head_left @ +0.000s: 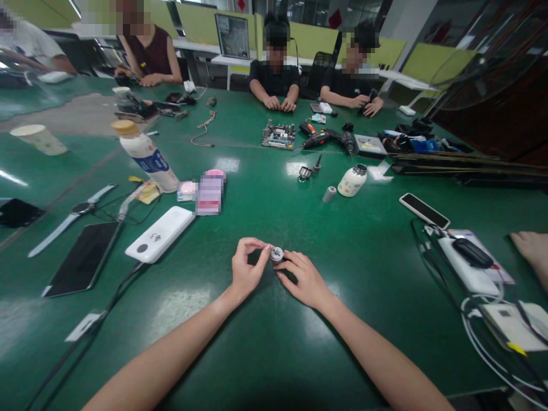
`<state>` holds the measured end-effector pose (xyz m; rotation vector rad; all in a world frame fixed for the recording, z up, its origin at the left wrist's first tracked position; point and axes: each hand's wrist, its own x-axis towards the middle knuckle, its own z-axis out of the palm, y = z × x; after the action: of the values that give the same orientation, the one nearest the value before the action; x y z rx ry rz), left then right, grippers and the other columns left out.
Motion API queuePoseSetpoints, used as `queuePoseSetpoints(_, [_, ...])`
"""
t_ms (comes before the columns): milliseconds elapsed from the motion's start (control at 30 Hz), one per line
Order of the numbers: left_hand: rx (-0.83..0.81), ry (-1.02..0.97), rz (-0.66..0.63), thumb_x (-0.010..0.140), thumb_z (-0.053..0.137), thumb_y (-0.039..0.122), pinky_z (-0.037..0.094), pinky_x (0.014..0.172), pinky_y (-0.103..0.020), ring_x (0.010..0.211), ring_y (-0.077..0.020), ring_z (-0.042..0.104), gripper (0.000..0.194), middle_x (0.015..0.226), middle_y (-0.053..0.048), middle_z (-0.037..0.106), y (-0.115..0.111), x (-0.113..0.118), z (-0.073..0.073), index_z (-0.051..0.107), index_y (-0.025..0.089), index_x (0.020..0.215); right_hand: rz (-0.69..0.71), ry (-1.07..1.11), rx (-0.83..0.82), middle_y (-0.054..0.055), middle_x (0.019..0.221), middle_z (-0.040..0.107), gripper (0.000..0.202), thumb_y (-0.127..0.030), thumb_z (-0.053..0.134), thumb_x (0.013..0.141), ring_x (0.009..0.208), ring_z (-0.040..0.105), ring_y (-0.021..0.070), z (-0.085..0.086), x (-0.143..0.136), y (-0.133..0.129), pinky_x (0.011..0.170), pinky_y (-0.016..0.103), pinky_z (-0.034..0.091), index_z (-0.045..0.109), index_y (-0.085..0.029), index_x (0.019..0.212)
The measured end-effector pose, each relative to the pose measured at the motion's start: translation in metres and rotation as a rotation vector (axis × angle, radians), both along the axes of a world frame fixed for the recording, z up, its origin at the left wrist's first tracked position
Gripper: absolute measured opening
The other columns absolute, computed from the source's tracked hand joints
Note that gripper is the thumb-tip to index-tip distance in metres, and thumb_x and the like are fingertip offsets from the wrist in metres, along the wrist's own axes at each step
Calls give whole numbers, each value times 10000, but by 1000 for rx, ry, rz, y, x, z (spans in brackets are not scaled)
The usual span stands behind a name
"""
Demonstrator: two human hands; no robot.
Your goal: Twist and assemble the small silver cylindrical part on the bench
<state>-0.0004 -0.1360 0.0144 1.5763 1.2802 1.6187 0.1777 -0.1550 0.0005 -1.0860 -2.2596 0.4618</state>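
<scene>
A small silver metal cylinder (277, 255) stands upright on the green table (257, 354), between my two hands. My left hand (249, 267) is at its left side, thumb and index fingertip pinched together against its rim; whatever lies between those tips is too small to make out. From the right, the fingers of my right hand (303, 278) hold the cylinder's side. Farther off, a second silver cylinder (329, 194) rests beside a white bottle (352, 181), with small metal parts (305, 173) behind it.
To the left are a white power bank (160, 234), a dark phone (83, 257), a watch (81, 209) and a drink bottle (148, 157). A circuit board (278, 136) and power drills (327, 137) lie ahead. Cables and devices sit at right, near another person's hand (533, 251). Several people sit opposite.
</scene>
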Motion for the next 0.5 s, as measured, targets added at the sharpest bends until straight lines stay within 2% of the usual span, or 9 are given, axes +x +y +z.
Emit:
queuePoseSetpoints(100, [-20,-5,62,905,607,332,570,704,-289,723,-157,724,150,766,-7,679,0,1,0,539,200,882,-3,6,0,84,1263,623,156,-241,576,914,1211,549,234,-1,0,0,1023,462,435,664,-245,1043])
queuePoseSetpoints(300, [-34,20,73,902,614,339,572,722,-287,738,-165,736,151,762,-7,705,1,1,3,558,201,875,-8,4,5,85,1258,628,163,-238,571,917,1211,551,227,-1,0,0,1032,460,433,665,-241,1050])
queuePoseSetpoints(500, [-41,25,64,853,675,340,574,719,-287,766,-164,715,164,832,-19,692,0,-1,-3,602,195,879,-9,5,-1,83,1262,625,167,-243,576,913,1215,547,238,-2,0,0,1033,477,428,667,-251,1052])
